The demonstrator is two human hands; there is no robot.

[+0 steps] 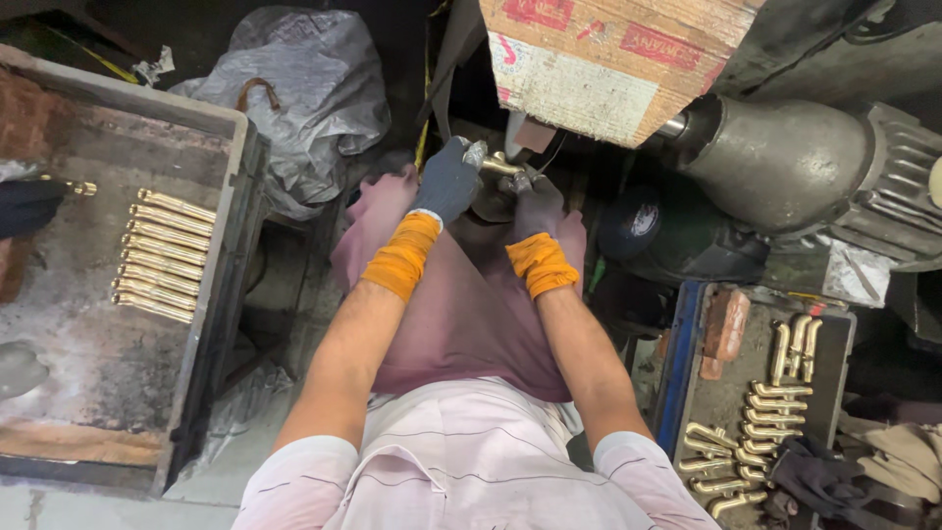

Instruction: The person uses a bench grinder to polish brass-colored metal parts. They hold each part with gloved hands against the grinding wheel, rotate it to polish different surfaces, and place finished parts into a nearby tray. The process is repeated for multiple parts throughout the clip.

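Both my hands wear dark grey gloves with orange cuffs. My left hand [447,180] and my right hand [535,204] together grip a curved brass tap piece [498,167], holding it up against a wheel mostly hidden under a worn cardboard guard [608,59]. The wheel sits on the shaft of a grey motor [785,162]. A pinkish cloth [461,314] covers my lap beneath my forearms.
At left, a dirty grey tray [98,373] holds a neat row of several brass tubes [162,255]. At lower right, a dark tray [687,373] holds several curved brass spouts [756,432] and a dark cloth [819,476]. A crumpled grey plastic bag [304,88] lies at the back.
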